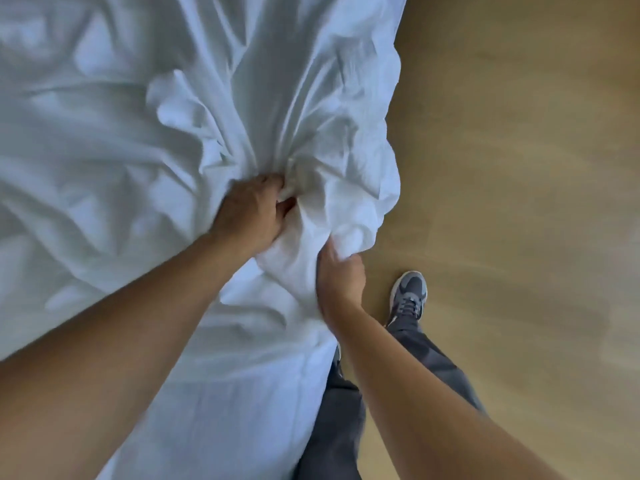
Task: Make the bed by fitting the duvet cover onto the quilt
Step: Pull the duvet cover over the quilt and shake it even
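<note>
A white duvet cover lies rumpled over the bed, filling the left and middle of the view. My left hand grips a bunch of its cloth near the bed's right edge, and folds fan out from the fist. My right hand pinches the cloth at the very edge, slightly nearer to me. Between the hands the fabric is bunched up thick. I cannot tell the quilt apart from the cover.
Tan wooden floor lies to the right of the bed. My legs in dark trousers stand against the bed's side, with a grey sneaker on the floor. The picture is motion-blurred.
</note>
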`<move>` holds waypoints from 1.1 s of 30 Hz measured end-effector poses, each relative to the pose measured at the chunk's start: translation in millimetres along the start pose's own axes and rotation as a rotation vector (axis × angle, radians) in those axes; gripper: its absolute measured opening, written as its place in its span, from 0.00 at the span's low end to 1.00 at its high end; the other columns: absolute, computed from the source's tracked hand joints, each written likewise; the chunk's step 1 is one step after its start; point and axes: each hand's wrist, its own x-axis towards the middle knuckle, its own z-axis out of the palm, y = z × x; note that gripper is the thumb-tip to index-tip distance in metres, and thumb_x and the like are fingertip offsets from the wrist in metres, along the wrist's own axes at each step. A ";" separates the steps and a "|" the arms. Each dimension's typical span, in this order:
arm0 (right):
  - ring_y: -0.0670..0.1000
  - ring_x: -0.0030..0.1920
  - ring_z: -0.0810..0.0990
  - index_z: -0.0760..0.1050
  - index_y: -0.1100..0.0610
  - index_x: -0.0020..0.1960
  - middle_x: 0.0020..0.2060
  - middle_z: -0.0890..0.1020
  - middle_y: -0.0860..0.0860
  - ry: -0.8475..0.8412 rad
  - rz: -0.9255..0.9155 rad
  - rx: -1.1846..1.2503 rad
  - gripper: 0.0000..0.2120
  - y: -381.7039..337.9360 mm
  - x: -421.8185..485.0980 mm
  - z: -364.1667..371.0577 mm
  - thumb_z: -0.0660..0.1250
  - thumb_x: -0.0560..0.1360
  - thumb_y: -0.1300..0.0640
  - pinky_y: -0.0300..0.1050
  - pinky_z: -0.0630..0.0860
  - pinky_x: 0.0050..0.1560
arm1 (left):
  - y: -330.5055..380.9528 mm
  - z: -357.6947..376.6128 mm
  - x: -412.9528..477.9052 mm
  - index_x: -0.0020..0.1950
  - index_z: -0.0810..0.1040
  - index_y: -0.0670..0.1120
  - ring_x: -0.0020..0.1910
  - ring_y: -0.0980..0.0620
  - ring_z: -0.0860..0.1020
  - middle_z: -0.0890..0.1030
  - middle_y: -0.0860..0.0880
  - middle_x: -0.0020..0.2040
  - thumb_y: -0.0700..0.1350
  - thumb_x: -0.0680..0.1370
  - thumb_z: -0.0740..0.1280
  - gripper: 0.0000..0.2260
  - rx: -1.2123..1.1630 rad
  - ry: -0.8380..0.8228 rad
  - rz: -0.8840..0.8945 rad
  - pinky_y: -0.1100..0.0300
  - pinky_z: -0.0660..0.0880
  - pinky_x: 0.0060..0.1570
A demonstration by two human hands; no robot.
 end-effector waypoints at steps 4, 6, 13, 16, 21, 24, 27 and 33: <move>0.57 0.46 0.79 0.77 0.59 0.45 0.40 0.81 0.53 0.065 -0.212 -0.159 0.20 14.7 -14.4 -19.2 0.64 0.78 0.41 0.52 0.76 0.50 | -45.0 -21.7 3.8 0.50 0.78 0.42 0.44 0.32 0.81 0.81 0.35 0.46 0.49 0.81 0.67 0.09 0.059 0.033 0.214 0.48 0.72 0.39; 0.50 0.42 0.80 0.77 0.53 0.44 0.38 0.82 0.47 0.020 -0.227 -0.125 0.20 20.5 -22.8 -30.3 0.66 0.75 0.36 0.50 0.78 0.46 | -76.4 -34.5 5.0 0.52 0.79 0.41 0.48 0.32 0.80 0.80 0.35 0.49 0.49 0.81 0.67 0.11 0.135 0.120 0.162 0.44 0.75 0.44; 0.54 0.72 0.69 0.61 0.47 0.79 0.74 0.69 0.46 -0.216 0.172 0.063 0.52 83.5 -58.5 -31.0 0.54 0.64 0.17 0.57 0.66 0.73 | -11.9 -19.5 -62.5 0.74 0.68 0.41 0.70 0.37 0.69 0.70 0.38 0.71 0.52 0.80 0.65 0.25 0.039 0.133 0.132 0.39 0.64 0.70; 0.57 0.66 0.74 0.66 0.44 0.75 0.68 0.75 0.49 -0.055 0.224 0.076 0.35 117.1 -60.1 -16.0 0.48 0.76 0.26 0.56 0.69 0.69 | 0.8 0.0 -147.3 0.63 0.77 0.47 0.56 0.41 0.75 0.75 0.44 0.60 0.59 0.74 0.69 0.23 0.051 0.183 0.411 0.45 0.70 0.59; 0.59 0.62 0.77 0.70 0.52 0.71 0.61 0.79 0.54 0.064 0.096 0.010 0.19 140.3 -46.9 1.1 0.54 0.82 0.54 0.54 0.74 0.65 | -54.3 40.0 -195.0 0.61 0.84 0.48 0.51 0.38 0.78 0.80 0.44 0.54 0.41 0.69 0.75 0.20 0.113 -0.105 0.239 0.46 0.75 0.52; 0.50 0.53 0.79 0.73 0.47 0.68 0.55 0.79 0.48 0.102 -0.174 0.029 0.23 136.3 -44.0 -5.6 0.58 0.74 0.57 0.44 0.74 0.54 | -62.2 41.2 -166.7 0.54 0.85 0.43 0.47 0.36 0.82 0.83 0.41 0.47 0.34 0.66 0.72 0.17 -0.067 -0.039 0.191 0.49 0.77 0.46; 0.44 0.64 0.72 0.61 0.42 0.77 0.66 0.73 0.44 0.083 -0.468 -0.055 0.33 125.6 -41.7 -20.1 0.67 0.74 0.53 0.41 0.70 0.62 | -53.3 42.4 -157.2 0.48 0.80 0.44 0.44 0.34 0.81 0.83 0.39 0.42 0.47 0.72 0.62 0.11 -0.170 -0.023 0.106 0.51 0.74 0.39; 0.55 0.49 0.74 0.79 0.60 0.50 0.49 0.78 0.51 0.257 -0.811 -0.192 0.11 102.5 -45.8 -0.5 0.69 0.70 0.57 0.50 0.74 0.49 | -36.9 42.5 -201.4 0.46 0.73 0.50 0.38 0.42 0.79 0.78 0.51 0.33 0.73 0.69 0.59 0.26 -0.222 -0.058 0.047 0.53 0.73 0.36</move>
